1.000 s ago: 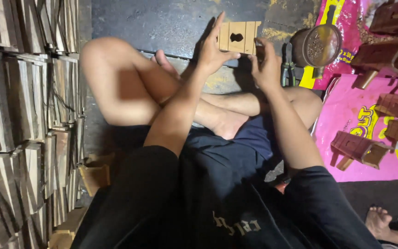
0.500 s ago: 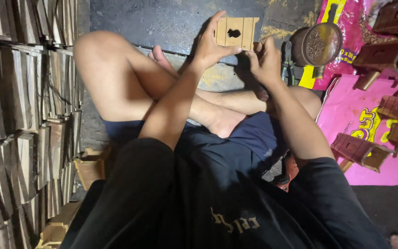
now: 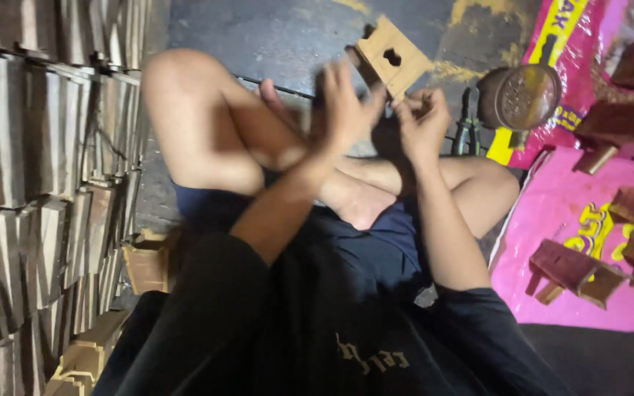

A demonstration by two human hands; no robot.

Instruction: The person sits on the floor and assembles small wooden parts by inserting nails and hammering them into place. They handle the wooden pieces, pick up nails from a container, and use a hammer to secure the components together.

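Near the crossed legs, the left hand [image 3: 343, 110] is blurred; whether it grips, I cannot tell. The right hand [image 3: 423, 121] pinches the pale wooden piece [image 3: 390, 57] above the floor. Darker finished pieces [image 3: 570, 268] lie on the pink sheet [image 3: 552, 213]; this one seems unfinished.

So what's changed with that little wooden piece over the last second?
The wooden piece has tilted from level to cornerwise. The left hand has opened, blurred, beside it; the right hand holds its lower edge. The person remains seated cross-legged.
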